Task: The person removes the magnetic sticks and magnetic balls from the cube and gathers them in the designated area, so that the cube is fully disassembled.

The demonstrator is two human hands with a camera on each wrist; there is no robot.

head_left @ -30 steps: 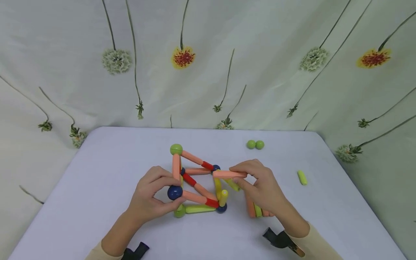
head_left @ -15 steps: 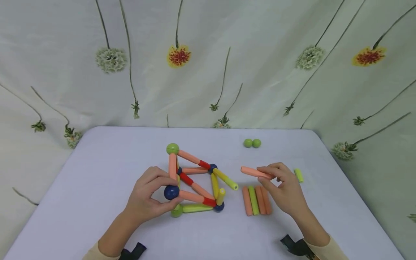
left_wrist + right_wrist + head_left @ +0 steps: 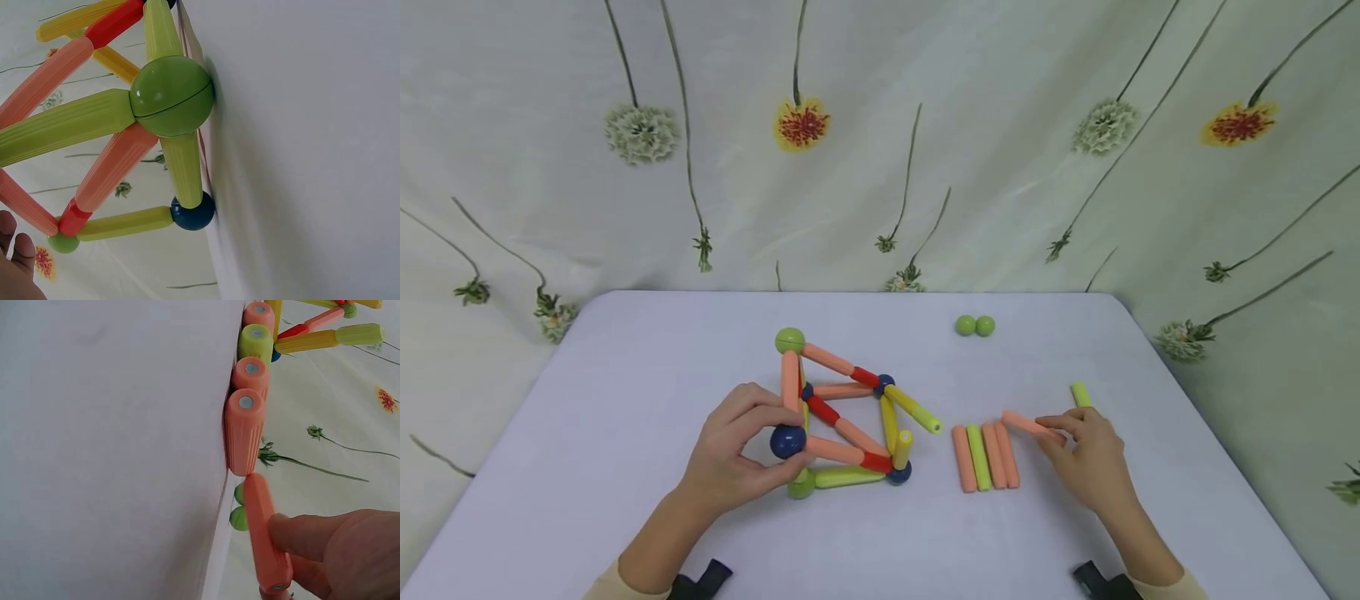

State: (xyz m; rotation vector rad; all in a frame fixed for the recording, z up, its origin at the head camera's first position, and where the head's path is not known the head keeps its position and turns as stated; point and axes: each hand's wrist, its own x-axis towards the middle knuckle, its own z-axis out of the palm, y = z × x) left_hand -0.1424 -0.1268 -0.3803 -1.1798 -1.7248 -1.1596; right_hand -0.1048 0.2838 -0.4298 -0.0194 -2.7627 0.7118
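With thumb and fingers, my left hand (image 3: 730, 454) grips the near upper corner of a frame of magnetic rods and balls (image 3: 835, 450), at a dark blue ball (image 3: 787, 442). A green ball (image 3: 172, 97) low on that frame shows large in the left wrist view. My right hand (image 3: 1090, 458) pinches a salmon magnetic rod (image 3: 1026, 423) between thumb and fingers. Its far end is close to a row of salmon and green rods (image 3: 964, 458); in the right wrist view the held rod (image 3: 265, 531) is beside the nearest rod of the row (image 3: 244, 434).
A lone green rod (image 3: 1080, 394) lies behind the right hand, partly hidden by it. Two green balls (image 3: 975, 326) sit together near the back of the white table (image 3: 880, 550). A flower-patterned cloth (image 3: 1000, 183) hangs behind the table.
My right hand has moved right and down, carrying the salmon rod from beside the frame to beside the row of rods. My left hand keeps its grip on the frame.
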